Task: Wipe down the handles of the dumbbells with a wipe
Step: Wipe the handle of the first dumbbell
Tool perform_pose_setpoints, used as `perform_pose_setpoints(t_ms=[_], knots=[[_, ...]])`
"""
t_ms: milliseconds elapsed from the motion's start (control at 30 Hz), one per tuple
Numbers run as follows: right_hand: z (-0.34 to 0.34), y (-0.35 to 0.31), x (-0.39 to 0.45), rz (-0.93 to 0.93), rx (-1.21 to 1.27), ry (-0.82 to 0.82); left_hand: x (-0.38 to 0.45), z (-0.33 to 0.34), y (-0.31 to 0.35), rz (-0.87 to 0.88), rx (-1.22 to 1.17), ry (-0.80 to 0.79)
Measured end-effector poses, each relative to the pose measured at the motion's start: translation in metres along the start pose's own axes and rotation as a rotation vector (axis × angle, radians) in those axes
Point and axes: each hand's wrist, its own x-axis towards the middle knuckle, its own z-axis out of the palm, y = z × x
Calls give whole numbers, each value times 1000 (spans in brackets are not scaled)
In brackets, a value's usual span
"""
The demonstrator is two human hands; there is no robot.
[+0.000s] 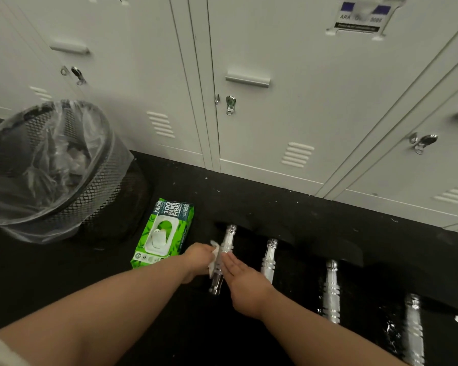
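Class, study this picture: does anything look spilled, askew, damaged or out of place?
Yes: pale specks litter the black floor by the lockers, like debris. The four dumbbells lie in a neat row.

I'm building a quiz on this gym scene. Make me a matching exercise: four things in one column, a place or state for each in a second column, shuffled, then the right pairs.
Things:
1. wipe
2. pack of wipes
3. bin
4. right hand

Places or states:
A. lined with a clear bag, standing by the lockers
B. flat fingers against the leftmost dumbbell handle
C. lying green on the dark floor, left of the dumbbells
D. held in the left hand against the handle

Pairs: 1-D, 2-C, 3-A, 4-B
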Motion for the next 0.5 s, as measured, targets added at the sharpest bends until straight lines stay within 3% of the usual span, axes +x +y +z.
perform_pose_setpoints(t_ms=[133, 333, 500], knots=[[-3, -5, 0, 7, -2, 8, -10, 2, -2, -54, -61, -72], [0, -8, 6, 19, 2, -5, 10, 3, 28, 139, -97, 188], [-4, -7, 2, 37, 19, -47, -3, 1, 18, 224, 220, 153]])
